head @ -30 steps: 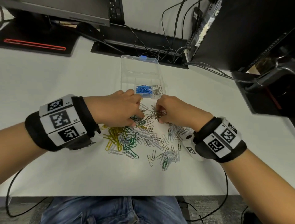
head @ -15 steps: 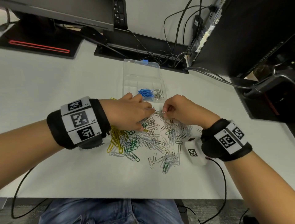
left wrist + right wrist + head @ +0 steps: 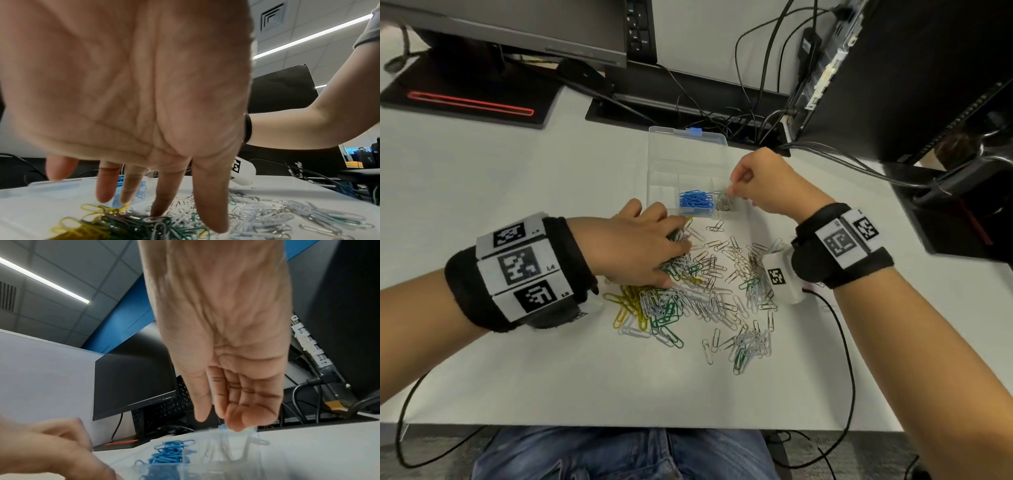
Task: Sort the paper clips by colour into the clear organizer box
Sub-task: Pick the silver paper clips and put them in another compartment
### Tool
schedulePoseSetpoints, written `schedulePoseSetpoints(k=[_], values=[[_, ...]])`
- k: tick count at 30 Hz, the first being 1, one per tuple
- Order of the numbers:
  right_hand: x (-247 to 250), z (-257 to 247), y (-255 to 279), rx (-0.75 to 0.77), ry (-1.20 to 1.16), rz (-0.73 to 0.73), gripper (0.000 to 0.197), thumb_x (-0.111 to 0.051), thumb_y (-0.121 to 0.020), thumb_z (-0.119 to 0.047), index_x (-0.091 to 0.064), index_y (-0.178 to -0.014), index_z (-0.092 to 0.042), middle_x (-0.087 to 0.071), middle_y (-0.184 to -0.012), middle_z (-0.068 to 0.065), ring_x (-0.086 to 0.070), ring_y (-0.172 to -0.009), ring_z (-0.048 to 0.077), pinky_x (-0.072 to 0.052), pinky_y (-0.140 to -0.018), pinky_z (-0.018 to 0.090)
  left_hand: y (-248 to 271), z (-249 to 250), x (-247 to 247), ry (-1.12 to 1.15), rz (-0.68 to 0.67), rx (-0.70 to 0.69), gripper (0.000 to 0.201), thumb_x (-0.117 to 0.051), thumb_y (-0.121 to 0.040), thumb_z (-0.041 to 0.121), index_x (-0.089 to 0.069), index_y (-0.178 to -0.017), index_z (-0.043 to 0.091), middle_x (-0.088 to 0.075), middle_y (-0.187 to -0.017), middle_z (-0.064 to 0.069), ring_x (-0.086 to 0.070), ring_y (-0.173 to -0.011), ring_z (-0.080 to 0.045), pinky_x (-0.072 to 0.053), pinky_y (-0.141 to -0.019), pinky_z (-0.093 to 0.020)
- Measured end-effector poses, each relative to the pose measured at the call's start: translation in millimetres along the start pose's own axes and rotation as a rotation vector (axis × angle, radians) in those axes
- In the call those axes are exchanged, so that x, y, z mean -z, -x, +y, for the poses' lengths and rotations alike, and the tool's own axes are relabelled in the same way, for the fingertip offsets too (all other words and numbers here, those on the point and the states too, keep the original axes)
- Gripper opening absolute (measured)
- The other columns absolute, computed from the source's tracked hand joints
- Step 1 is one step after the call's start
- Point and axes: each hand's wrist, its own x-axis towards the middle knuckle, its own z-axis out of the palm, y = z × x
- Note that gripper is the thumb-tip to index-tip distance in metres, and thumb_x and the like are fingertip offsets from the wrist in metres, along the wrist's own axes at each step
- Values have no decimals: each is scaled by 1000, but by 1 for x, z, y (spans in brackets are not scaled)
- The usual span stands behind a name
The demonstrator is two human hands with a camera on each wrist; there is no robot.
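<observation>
A clear organizer box (image 3: 664,164) lies open at the back of the white table. One near compartment holds blue clips (image 3: 695,202), the one to its right silver clips (image 3: 724,205). My right hand (image 3: 731,187) hovers over the silver compartment, thumb and fingertips pinching what looks like a silver clip. In the right wrist view the right hand (image 3: 216,420) hangs above the blue clips (image 3: 168,451). A mixed pile of clips (image 3: 709,291) spreads in front of the box, with yellow clips (image 3: 630,301) and green clips (image 3: 667,311) at its left. My left hand (image 3: 671,250) rests flat on the pile, its straight fingers (image 3: 162,203) touching clips.
A monitor stand with a red stripe (image 3: 469,99) is at the back left. Tangled cables (image 3: 756,113) run behind the box. A black computer case (image 3: 893,68) stands at the right. A thin black cable (image 3: 849,359) crosses the table near my right forearm.
My right hand has lifted from the pile and moved back to the box's silver compartment. My left hand has stayed on the pile, its fingers now flatter.
</observation>
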Motion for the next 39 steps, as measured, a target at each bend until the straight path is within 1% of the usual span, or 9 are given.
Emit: schedulePoseSetpoints(k=[4, 9, 12, 15, 18, 20, 26, 32, 39], values=[[1, 0, 21, 130, 66, 27, 25, -62, -90, -18, -64, -114, -13, -60, -99, 1, -51, -79, 8, -36, -63, 13, 5, -7, -3, 34, -17, 33, 72, -39, -92, 59, -1, -149, 36, -3, -155, 3, -9, -136, -23, -17, -106, -40], [-18, -15, 57, 271, 236, -337, 51, -47, -96, -6, -41, -142, -26, -45, -114, 3, -43, -102, 16, -35, -85, 25, 6, -8, -2, 6, -16, 72, 70, -38, -91, 61, -9, -149, 35, -8, -153, 0, -11, -134, -24, -18, -105, -41], [-25, -6, 64, 214, 335, -431, 48, -43, -95, -3, -46, -139, -22, -43, -120, 7, -37, -118, 23, -36, -98, 32, 8, -7, 0, 10, 28, 73, 66, -38, -91, 60, -18, -148, 34, -12, -151, -3, -12, -133, -24, -19, -104, -40], [-21, 0, 68, 209, 264, -350, 49, -43, -91, 4, -53, -134, -17, -45, -119, 4, -43, -118, 22, -39, -94, 27, 11, -3, 1, 19, 91, 33, 63, -40, -91, 59, -22, -146, 35, -17, -147, -2, -15, -131, -23, -20, -102, -39], [-19, -2, 68, 234, 274, -342, 58, -43, -89, 8, -43, -141, -17, -31, -150, 2, -32, -137, 20, -28, -111, 28, 8, 9, 2, 5, 81, -34, 63, -40, -91, 60, -23, -145, 35, -18, -146, 1, -16, -131, -23, -21, -104, -40], [-21, -3, 71, 245, 315, -414, 58, -42, -88, 9, -45, -140, -17, -26, -154, 1, -28, -140, 20, -25, -113, 29, 7, 17, 2, 5, 44, -96, 61, -40, -92, 58, -21, -145, 36, -17, -149, 4, -14, -131, -22, -19, -102, -40], [-21, 5, 81, 207, 246, -373, 60, -63, -86, -9, -42, -141, -17, -38, -140, 0, -39, -128, 16, -28, -104, 19, 7, 27, 4, -2, -61, -147, 62, -40, -93, 53, -16, -148, 36, -9, -155, 10, -13, -132, -24, -17, -100, -45], [-31, 6, 76, 62, 296, -350, 81, -83, -64, -44, -47, -129, -12, -38, -118, 3, -41, -110, 19, -44, -94, 37, -10, 27, 12, -9, 19, -134, 64, -41, -92, 56, -20, -146, 29, -25, -146, 5, -20, -126, -23, -22, -101, -44], [-40, -8, 64, 213, 315, -280, 22, -66, -82, -15, -55, -102, -15, -45, -99, 1, -49, -90, 19, -38, -70, 25, -9, 12, 9, 22, 42, -87, 61, -41, -92, 56, -27, -143, 27, -30, -140, 5, -18, -126, -19, -21, -99, -39]])
